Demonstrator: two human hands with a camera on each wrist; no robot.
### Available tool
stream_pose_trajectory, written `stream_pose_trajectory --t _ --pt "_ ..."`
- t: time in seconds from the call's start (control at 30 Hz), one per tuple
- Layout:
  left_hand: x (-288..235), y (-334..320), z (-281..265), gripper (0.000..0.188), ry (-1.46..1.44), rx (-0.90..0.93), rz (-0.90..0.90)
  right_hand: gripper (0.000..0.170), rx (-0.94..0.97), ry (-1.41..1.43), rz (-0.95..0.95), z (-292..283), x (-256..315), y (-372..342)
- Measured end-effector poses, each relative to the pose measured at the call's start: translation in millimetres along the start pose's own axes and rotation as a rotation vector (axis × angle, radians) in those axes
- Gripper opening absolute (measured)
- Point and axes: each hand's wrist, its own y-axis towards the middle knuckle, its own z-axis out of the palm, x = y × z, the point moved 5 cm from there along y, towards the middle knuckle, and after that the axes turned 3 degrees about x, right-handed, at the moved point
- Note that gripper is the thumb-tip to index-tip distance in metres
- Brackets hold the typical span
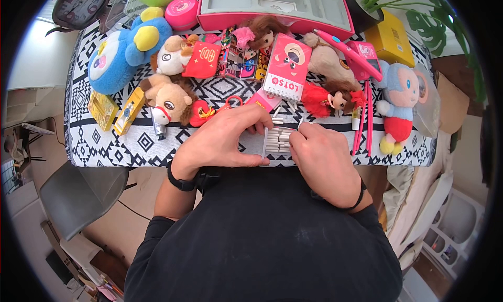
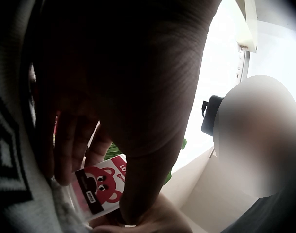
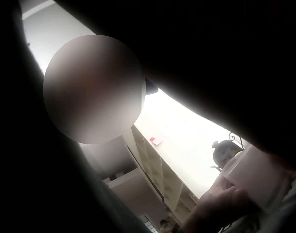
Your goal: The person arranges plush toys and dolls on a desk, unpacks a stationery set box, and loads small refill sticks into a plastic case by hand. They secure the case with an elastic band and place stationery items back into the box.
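Observation:
My left hand (image 1: 225, 134) grips a clear plastic box of cotton swabs (image 1: 277, 140) at the table's front edge, thumb on the near side and fingers on the far side. White swabs lie stacked inside it. In the left wrist view the box's label (image 2: 103, 187) shows a pink bear. The curled right hand (image 1: 327, 163) is at the box's right side, fingertips close to the swabs; a thin white stick (image 1: 301, 123) pokes up at its index finger. Its fingertips are partly hidden. Loose swabs (image 1: 277, 111) lie just behind the box. The right wrist view shows the translucent box (image 3: 260, 177).
Behind the hands lie a Lotso notebook (image 1: 287, 66), a red-dressed doll (image 1: 332, 100), a horse plush (image 1: 167, 97) and a red pouch (image 1: 201, 61). Pink sticks (image 1: 364, 124) and a blue-and-red plush (image 1: 401, 105) are at the right. A large pink box (image 1: 277, 19) stands behind.

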Motion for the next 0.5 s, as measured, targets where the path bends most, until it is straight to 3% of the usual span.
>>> stream_pose_trajectory --t 0.5 --pt "-1.6 0.2 0.0 0.062 0.001 -0.006 0.019 0.015 -0.011 -0.006 -0.001 -1.3 0.7 5.1"
